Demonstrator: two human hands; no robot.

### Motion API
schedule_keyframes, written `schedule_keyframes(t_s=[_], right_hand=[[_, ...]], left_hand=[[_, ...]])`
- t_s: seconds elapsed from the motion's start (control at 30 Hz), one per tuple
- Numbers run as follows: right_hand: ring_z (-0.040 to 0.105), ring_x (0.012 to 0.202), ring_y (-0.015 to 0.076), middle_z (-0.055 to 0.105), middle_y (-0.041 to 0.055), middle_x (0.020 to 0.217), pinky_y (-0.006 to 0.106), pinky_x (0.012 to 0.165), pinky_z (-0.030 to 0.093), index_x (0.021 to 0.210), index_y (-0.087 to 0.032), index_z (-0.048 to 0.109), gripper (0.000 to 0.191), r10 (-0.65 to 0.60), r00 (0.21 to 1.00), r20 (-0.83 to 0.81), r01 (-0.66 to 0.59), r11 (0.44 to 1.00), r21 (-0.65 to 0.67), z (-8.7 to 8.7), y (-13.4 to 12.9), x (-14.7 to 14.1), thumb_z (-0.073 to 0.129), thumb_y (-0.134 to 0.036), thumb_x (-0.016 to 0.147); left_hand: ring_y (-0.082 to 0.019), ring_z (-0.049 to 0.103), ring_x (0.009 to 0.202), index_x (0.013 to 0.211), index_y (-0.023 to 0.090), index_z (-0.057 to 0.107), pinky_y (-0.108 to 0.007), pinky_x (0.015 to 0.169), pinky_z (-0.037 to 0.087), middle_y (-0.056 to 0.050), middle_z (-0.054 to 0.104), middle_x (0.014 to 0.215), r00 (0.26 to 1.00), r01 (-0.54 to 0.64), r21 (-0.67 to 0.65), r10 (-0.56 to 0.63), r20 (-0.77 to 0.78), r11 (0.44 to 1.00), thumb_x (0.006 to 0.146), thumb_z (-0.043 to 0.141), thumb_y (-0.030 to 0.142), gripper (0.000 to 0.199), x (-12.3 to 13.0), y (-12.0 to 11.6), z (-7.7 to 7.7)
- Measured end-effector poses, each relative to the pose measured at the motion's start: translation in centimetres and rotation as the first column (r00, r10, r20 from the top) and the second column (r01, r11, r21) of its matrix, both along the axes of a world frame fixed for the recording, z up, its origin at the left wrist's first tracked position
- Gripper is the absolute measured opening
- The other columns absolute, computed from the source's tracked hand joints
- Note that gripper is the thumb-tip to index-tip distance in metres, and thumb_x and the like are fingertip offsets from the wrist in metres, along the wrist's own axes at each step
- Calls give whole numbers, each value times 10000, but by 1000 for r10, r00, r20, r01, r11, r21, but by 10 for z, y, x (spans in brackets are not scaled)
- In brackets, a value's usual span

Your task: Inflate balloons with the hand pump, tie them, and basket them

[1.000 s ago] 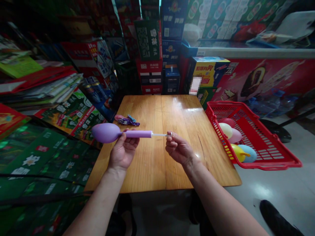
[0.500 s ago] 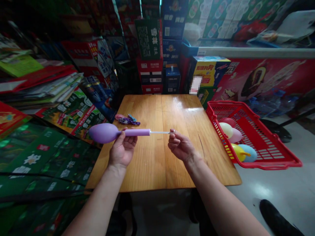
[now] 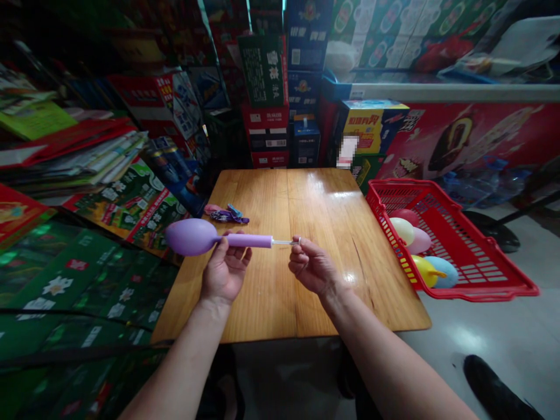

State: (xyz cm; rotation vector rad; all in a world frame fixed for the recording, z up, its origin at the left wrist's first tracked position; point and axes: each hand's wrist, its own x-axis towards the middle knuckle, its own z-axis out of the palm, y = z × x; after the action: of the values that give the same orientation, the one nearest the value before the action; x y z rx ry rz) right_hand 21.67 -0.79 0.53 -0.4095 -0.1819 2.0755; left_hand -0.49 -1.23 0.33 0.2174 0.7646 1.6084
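One purple balloon (image 3: 192, 236), swollen with air, sits on the end of a lilac hand pump (image 3: 254, 240), held up over the counter (image 3: 280, 303) with its round end at about the left edge. The left hand (image 3: 225, 271) is clamped around the join of neck and pump (thumb and fingers hide the nozzle, so I cannot tell how far the neck goes on). Should that grip slacken, the neck could slip free and the air rush out. The right hand (image 3: 311, 265), apart from the left, pinches the ring handle (image 3: 297, 241) on the thin rod (image 3: 282, 242); a crooked push might bend it. Too much air would risk a burst, as would scraping the green cartons (image 3: 56, 283) beyond the left edge.

Limp balloons (image 3: 227, 214) lie by the left edge, nearer the far left corner, where a careless sweep could knock them off. Beside the right edge, a red basket (image 3: 490, 294) holds inflated balloons (image 3: 444, 271), probably light enough to blow out.
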Motion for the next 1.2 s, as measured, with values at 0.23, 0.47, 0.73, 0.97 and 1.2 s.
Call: schedule_keyframes(t_s=[0.23,0.47,0.73,0.97,1.2], right_hand=[[443,466,33,631,-23,676,133,463,392,982,-135,617,153,27,999,-29,-29,998,-63,-8,0,-7,688,-128,847],[457,481,38,636,-25,696,137,475,400,1030,-152,611,161,-14,998,-60,11,999,-45,-6,6,8,647,-108,879],[454,485,32,642,-10,720,128,478,413,1014,-137,615,109,100,989,-105,-107,992,-63,-9,5,-2,612,-105,910],[428,451,22,631,-23,682,121,451,375,982,-137,617,76,42,995,-87,-48,996,-69,-5,6,-1,600,-100,919],[441,477,26,643,-16,712,124,473,392,1009,-141,615,115,99,993,-71,-102,994,-49,-14,-2,-17,645,-117,900]], left_hand=[[-188,696,972,1066,193,710,-318,805,569,-101,733,1131,992,128,-14,-128,14,992,895,668,206,177,16,-2,-9],[-200,691,1022,1111,238,701,-348,821,575,-82,728,1162,997,69,40,-67,-45,997,911,661,241,204,1,-1,-1],[-215,689,1062,1063,205,718,-378,909,558,-102,737,1143,985,168,32,-167,-39,985,884,690,227,182,2,0,-9],[-240,678,1091,1140,265,699,-445,911,565,-68,726,1181,990,128,77,-123,-71,989,896,693,270,244,-5,-5,0],[-242,684,1093,1106,234,704,-453,946,551,-110,731,1157,984,179,10,-179,-17,984,925,642,246,191,2,-6,-4]])
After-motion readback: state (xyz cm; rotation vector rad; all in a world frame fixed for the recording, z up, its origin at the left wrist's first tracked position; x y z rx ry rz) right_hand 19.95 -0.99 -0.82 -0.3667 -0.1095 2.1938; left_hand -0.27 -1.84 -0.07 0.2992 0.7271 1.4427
